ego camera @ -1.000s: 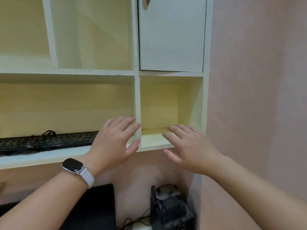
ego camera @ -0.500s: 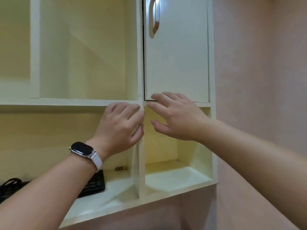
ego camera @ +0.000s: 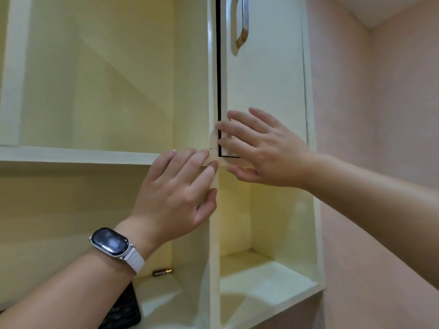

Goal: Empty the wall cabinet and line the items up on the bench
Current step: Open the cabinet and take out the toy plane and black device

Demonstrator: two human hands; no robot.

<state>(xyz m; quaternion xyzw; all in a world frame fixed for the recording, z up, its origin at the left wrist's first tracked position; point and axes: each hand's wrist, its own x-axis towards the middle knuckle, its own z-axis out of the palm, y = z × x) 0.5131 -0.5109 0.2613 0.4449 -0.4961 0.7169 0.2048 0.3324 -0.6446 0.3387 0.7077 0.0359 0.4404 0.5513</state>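
- The cream-painted wooden wall cabinet (ego camera: 215, 67) fills the view, its open compartments lined in pale yellow.
- At about one o'clock hangs the closed cream cabinet door (ego camera: 263, 74), with a curved brushed-metal handle (ego camera: 242, 22) near its left edge; a thin dark gap runs down that edge.
- The right hand (ego camera: 263, 150), fingers spread and empty, lies against the door's lower left corner, with fingertips (ego camera: 222, 125) at the dark gap. Whether it is pressing or only resting I cannot tell.
- The left hand (ego camera: 178, 188) sits at about nine o'clock from the right one, fingers loosely open, holding nothing, its fingertips on the front edge where the shelf meets the upright divider.
- A dark-faced smartwatch on a white ribbed strap (ego camera: 114, 244) wraps the left wrist.
- Down at six o'clock, on the lower shelf's back corner, lies a small brown cylinder with a gold end (ego camera: 162, 271), on its side.
- The corner of a black keyboard (ego camera: 123, 312) shows at seven o'clock, beneath the left forearm.
- The lower right cubby (ego camera: 261, 276) stands at five o'clock.
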